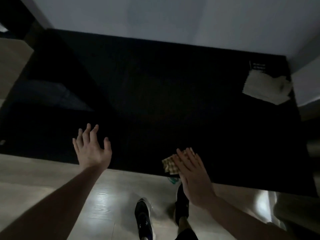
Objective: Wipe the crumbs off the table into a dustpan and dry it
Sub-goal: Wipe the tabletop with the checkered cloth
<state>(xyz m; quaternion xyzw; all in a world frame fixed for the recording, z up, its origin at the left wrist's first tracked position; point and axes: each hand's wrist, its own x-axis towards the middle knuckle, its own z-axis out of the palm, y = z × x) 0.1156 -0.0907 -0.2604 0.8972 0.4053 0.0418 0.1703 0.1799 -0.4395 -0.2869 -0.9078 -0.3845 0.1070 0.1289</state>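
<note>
A black table [155, 94] fills the middle of the view. A checkered yellow cloth [169, 163] lies at the table's near edge. My right hand [192, 177] lies flat over it with straight fingers pressing on the cloth. My left hand [91, 148] is spread open over the table near its front edge, holding nothing. A pale folded towel [266, 87] sits at the far right corner of the table. The crumbs are too small and the scene too dark to make out. No dustpan shows clearly; a small greenish thing [173, 180] peeks out below the table edge.
A light wooden floor [52, 179] runs below the table's front edge. My two dark shoes [143, 219] stand on it. A beige cabinet [12, 66] stands at the left. A white wall [173, 18] is behind the table.
</note>
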